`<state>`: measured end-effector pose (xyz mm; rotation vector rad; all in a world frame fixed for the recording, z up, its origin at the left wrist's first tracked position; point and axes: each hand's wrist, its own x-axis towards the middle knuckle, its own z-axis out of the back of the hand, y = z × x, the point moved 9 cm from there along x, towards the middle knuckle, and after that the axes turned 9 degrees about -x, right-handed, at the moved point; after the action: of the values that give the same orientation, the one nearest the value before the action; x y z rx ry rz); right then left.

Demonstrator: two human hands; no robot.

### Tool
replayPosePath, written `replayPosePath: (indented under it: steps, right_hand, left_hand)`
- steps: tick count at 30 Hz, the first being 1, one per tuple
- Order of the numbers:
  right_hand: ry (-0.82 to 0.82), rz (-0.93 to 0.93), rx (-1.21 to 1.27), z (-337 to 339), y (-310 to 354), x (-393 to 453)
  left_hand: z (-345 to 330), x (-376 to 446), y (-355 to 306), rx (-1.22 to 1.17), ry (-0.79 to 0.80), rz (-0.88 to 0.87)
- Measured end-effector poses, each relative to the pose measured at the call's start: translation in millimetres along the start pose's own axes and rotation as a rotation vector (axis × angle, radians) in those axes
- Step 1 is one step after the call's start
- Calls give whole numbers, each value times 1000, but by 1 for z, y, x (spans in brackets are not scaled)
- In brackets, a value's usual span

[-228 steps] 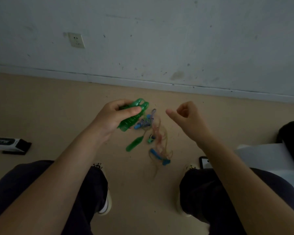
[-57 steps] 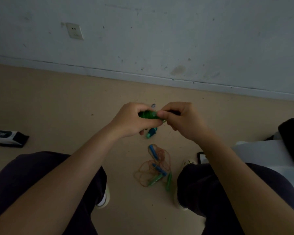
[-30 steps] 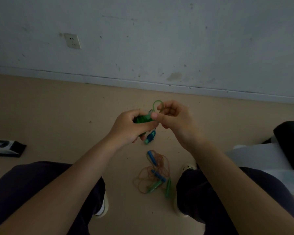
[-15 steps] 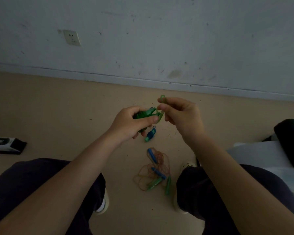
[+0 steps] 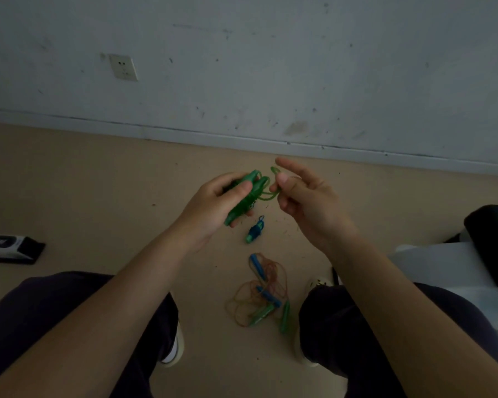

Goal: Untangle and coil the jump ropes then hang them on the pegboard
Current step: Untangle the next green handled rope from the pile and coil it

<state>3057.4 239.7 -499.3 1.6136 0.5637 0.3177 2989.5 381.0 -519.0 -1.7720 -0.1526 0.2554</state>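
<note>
Gripping the pair of translucent green plastic jump-rope handles (image 5: 246,196) side by side, my left hand (image 5: 213,208) has its fingers curled round them and the thumb laid across, which I judge keeps both ends together as a core for the coil. My right hand (image 5: 302,202) pinches a loop of the thin green cord (image 5: 270,193) between thumb and middle finger, the forefinger standing out straight; the loop lies just beside the handle tips, apparently so it can be led round them. A small blue-and-green handle (image 5: 253,232) lies on the tan floor (image 5: 84,196) below the hands; whether it is tied to the green rope I cannot tell. Nearer my knees, a loose heap of thin orange cord with blue and green handles (image 5: 260,294) rests on the floor, not yet sorted. By my judgement the task is at an early stage: one rope is being wound, the heap waits, and no pegboard is in view. A white wall socket (image 5: 123,67) and a black-and-white box (image 5: 10,248) sit well apart from the work.
</note>
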Motion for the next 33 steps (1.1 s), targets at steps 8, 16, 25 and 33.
replayPosePath:
  steps: [8, 16, 25, 33]
  right_hand:
    - [-138, 160, -405, 7, 14, -4]
    - [-271, 352, -704, 7, 25, -10]
    - [-252, 330, -689, 4, 21, -7]
    - [-259, 412, -787, 2, 22, -11]
  left_hand:
    - [1, 0, -1, 42, -41, -23]
    - [-7, -6, -10, 116, -19, -81]
    - [-8, -7, -13, 192, -18, -107]
    - [-12, -7, -12, 234, 38, -104]
